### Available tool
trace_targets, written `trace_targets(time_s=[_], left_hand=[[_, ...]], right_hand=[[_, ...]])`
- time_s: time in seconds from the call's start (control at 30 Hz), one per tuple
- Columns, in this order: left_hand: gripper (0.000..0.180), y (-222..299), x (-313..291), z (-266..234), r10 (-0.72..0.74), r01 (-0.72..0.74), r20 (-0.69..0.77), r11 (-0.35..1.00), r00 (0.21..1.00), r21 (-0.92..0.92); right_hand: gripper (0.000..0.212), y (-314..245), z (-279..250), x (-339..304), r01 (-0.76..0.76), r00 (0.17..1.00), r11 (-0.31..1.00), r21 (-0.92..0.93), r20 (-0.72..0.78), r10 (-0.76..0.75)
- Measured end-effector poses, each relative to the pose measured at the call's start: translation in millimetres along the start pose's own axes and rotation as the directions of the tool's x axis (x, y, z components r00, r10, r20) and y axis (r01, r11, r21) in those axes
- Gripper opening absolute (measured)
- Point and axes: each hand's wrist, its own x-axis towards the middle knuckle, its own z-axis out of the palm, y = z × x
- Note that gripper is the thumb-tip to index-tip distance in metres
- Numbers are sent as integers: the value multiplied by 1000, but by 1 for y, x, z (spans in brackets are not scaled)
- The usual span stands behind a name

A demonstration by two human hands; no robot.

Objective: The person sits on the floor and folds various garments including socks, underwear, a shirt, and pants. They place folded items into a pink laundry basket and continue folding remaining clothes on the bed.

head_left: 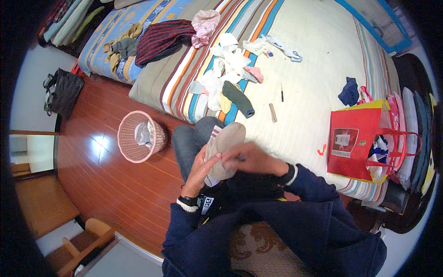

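A grey-beige sock [231, 136] with dark stripes at one side is held up above my lap, spread flat and broad. My left hand [201, 167] is closed on its near left edge, the thumb lying across the fabric. Close against the sock's right side is my right hand [253, 158], curled and blurred by motion. A small dark spot shows at its fingers, too smeared to name. On the bed in front lie a dark green sock [237, 98] and a heap of white socks and cloths [227, 67].
A pink wastebasket [123, 134] with crumpled white plastic stands on the wooden floor at left. The striped bed [300, 60] bears a thin dark-handled tool [282, 93], a small tan strip [273, 112], a red bag [353, 143] and dark red striped clothing [164, 40].
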Motion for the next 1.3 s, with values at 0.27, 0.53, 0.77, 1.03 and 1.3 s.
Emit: trace_targets(time_s=[0.27,0.53,0.77,1.03,1.3], left_hand=[[40,-11,6,-26,29,-33,34,993,999,115],[42,18,-10,-78,123,-168,-167,941,978,-293],[44,56,-17,-84,143,-265,-348,905,927,-333],[48,95,-13,-224,353,-420,-624,907,697,43],[36,108,43,-186,623,-289,-223,611,750,737]], right_hand=[[43,105,-81,85,-344,783,744,-573,-612,-109],[65,88,-133,63,-513,666,416,-751,-654,-358],[54,106,-44,133,11,908,528,-849,-213,-360],[27,128,-74,138,-233,887,916,-326,-458,62],[35,49,-94,110,115,843,632,767,-412,346]])
